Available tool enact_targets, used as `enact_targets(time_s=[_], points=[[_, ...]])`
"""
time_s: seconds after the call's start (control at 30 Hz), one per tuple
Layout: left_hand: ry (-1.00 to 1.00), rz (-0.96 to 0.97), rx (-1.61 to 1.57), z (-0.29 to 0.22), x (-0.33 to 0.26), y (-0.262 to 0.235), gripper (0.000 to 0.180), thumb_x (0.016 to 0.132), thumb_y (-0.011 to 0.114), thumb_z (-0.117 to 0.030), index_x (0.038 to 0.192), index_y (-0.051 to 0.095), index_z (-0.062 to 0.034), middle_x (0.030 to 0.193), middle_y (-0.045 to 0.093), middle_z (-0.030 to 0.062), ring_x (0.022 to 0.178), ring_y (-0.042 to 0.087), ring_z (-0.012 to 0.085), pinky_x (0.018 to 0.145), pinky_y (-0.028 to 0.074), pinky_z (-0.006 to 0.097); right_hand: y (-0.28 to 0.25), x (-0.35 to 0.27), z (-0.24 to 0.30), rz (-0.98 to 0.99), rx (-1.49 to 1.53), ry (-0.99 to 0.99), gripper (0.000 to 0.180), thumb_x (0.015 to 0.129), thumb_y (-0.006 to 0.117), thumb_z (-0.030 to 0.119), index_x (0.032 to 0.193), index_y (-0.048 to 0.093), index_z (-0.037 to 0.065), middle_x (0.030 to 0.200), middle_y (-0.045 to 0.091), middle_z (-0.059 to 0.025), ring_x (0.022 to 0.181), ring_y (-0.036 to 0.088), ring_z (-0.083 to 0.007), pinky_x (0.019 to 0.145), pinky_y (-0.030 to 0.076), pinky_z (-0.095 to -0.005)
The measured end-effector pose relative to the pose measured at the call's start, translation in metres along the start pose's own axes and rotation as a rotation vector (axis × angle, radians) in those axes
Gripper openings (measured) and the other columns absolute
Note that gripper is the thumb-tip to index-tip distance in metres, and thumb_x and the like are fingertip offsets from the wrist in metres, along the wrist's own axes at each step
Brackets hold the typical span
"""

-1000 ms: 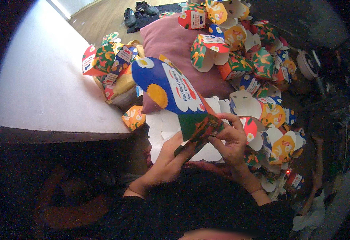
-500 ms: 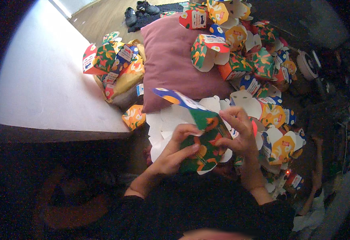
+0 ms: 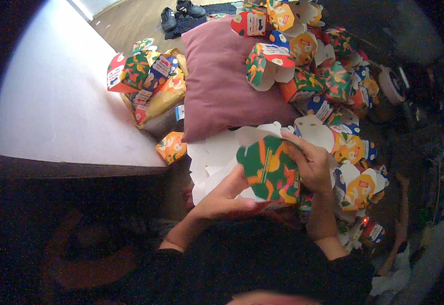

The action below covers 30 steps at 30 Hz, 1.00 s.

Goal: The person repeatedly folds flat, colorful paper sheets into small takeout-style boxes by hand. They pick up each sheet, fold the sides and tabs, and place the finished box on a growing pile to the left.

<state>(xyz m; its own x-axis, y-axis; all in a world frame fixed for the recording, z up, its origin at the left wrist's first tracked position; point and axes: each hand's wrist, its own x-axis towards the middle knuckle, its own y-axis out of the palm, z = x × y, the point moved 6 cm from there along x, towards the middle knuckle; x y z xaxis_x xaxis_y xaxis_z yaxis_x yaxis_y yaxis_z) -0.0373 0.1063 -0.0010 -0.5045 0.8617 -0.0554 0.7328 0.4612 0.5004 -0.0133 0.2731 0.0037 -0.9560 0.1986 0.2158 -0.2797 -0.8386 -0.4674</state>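
Note:
Between my hands is a folding paper food carton [image 3: 275,175], its green panel with orange, yellow and pink shapes facing up and a white flap at its far side. My left hand [image 3: 227,195] holds its left side and lower corner, the thumb along the near edge. My right hand [image 3: 311,162] grips the right side with fingers curled over the far right edge. Beneath and behind the carton lie white cardboard blanks [image 3: 212,155], printed side hidden. The carton's underside cannot be seen.
A mauve pillow [image 3: 222,81] lies ahead. Many coloured cartons [image 3: 300,84] are heaped along the right; more fill a yellowish bag [image 3: 156,112] at the left, beside a white surface [image 3: 69,101]. One orange carton [image 3: 172,146] sits by the pillow. Black shoes [image 3: 189,9] stand far back.
The carton has turned in my hands: its blue flap no longer shows and the green panel now faces up. My right hand's fingers have closed over its far right edge.

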Motion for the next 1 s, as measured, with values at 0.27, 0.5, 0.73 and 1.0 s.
enact_targets(time_s=[0.27,0.5,0.73,1.0], points=[[-0.281,-0.329,-0.259,0.017,-0.006,-0.023,0.048,0.078,0.061,-0.007,0.122,0.043,0.0022,0.111,0.058,0.0135,0.097,0.059,0.0214,0.086,0.047,0.034,0.009,-0.017,0.01,-0.149,0.055,-0.28,0.027,0.074,0.063,0.002,0.102,0.065,0.002,0.089,0.067,-0.0142,0.076,0.067,-0.022,0.066,0.053,-0.0291],[-0.394,-0.12,-0.322,0.027,-0.007,-0.022,0.048,0.082,0.062,-0.01,0.123,0.042,0.0019,0.113,0.056,0.0104,0.102,0.056,0.0189,0.089,0.045,0.033,-0.002,-0.014,0.032,0.143,-0.119,-0.589,0.025,0.074,0.06,-0.001,0.098,0.065,0.003,0.091,0.066,-0.0174,0.076,0.067,-0.0264,0.063,0.054,-0.0315],[-0.213,-0.106,-0.234,0.016,0.0,-0.023,0.057,0.081,0.06,-0.004,0.131,0.032,-0.0022,0.124,0.046,0.0109,0.112,0.048,0.0185,0.094,0.04,0.033,0.011,-0.019,0.03,0.15,-0.202,-0.327,0.028,0.076,0.057,-0.003,0.104,0.061,-0.004,0.103,0.063,-0.0197,0.094,0.063,-0.0259,0.081,0.05,-0.031],[-0.268,0.066,-0.2,0.048,-0.001,-0.026,0.083,0.078,0.067,-0.02,0.139,0.012,-0.0086,0.134,0.035,0.0138,0.124,0.036,0.0209,0.103,0.027,0.034,0.02,-0.03,-0.001,0.055,0.452,0.014,0.025,0.083,0.057,0.004,0.106,0.061,-0.004,0.1,0.065,-0.0128,0.094,0.061,-0.0185,0.088,0.046,-0.032]])
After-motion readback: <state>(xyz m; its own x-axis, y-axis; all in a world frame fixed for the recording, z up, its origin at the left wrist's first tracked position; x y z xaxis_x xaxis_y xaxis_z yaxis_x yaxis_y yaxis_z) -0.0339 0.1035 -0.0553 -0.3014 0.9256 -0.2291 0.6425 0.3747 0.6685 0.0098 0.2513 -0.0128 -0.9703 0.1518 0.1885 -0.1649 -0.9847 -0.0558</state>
